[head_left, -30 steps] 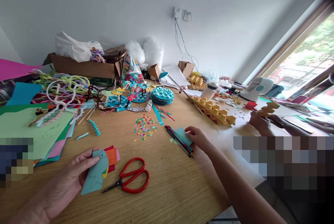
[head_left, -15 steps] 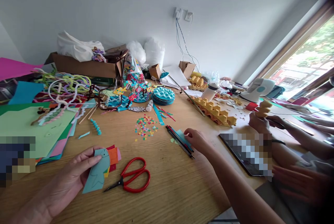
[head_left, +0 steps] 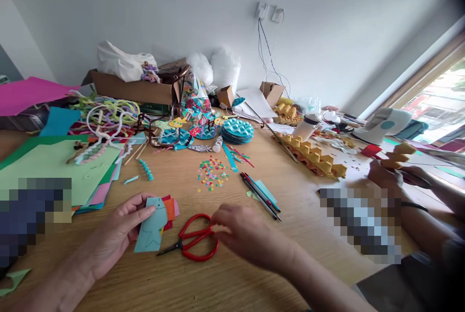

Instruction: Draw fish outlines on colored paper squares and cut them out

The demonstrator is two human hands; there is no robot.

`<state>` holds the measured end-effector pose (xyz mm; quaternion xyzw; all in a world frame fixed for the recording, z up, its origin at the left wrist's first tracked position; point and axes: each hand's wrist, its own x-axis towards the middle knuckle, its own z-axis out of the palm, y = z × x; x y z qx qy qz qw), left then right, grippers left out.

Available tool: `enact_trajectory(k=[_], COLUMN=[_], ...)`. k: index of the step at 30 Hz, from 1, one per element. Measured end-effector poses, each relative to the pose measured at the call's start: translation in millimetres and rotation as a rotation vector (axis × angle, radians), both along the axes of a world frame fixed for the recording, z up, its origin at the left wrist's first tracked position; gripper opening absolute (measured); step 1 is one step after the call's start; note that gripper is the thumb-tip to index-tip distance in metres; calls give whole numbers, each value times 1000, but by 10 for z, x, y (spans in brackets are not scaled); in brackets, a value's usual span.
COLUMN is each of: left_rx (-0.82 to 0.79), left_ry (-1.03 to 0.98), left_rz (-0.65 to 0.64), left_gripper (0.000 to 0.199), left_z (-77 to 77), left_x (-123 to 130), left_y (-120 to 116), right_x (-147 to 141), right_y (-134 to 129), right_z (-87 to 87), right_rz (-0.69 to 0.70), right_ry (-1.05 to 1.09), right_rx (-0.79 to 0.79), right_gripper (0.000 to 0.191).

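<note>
My left hand (head_left: 121, 227) pinches a small stack of coloured papers, with a blue paper (head_left: 151, 227) on top that bears a drawn fish outline. Red, orange and pink pieces stick out behind it. Red-handled scissors (head_left: 199, 244) lie on the table just right of the stack, blades pointing left. My right hand (head_left: 243, 232) is over the right edge of the scissor handles, fingers slightly bent and apart, with nothing seen between them. Whether it touches the handles is hard to tell. Several pens (head_left: 261, 195) lie beyond it beside a light blue paper piece (head_left: 266, 190).
Paper dots (head_left: 212, 174) lie mid-table. Behind are blue wavy discs (head_left: 237, 130), a white bottle (head_left: 217, 144) and a yellow egg carton (head_left: 312, 156). Coloured sheets (head_left: 54, 166) lie left. Another person's hands (head_left: 385, 174) hold carton pieces at the right.
My right hand has moved from the light blue paper by the pens, left and nearer, to the scissor handles. The view has shifted left; my left hand still holds the stack.
</note>
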<state>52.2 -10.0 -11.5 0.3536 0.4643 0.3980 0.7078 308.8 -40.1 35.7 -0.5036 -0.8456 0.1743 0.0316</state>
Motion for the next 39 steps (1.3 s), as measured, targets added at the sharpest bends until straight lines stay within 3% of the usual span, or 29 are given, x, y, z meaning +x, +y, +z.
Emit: enact_trajectory(k=[3, 10, 18, 28, 35, 39], left_rx=[27, 70, 109, 187, 214, 215], left_ry=[39, 88, 90, 144, 117, 114], left_rz=[0, 68, 72, 48, 161, 179], left_gripper=[30, 27, 29, 29, 32, 34], left_z=[-16, -6, 27, 7, 82, 67], left_x=[-1, 6, 47, 17, 20, 21], left_y=[10, 15, 26, 28, 30, 31], right_x=[-275, -420, -215, -336, -141, -68], right_y=[-128, -216, -209, -1, -32, -35], right_z=[-68, -181, -215, -209, -300, -305], right_rz=[176, 235, 96, 154, 52, 15], right_ry=[-124, -242, -109, -292, -221, -196], right_rx=[-7, 82, 81, 38, 42, -35], right_gripper=[18, 24, 28, 22, 21, 22])
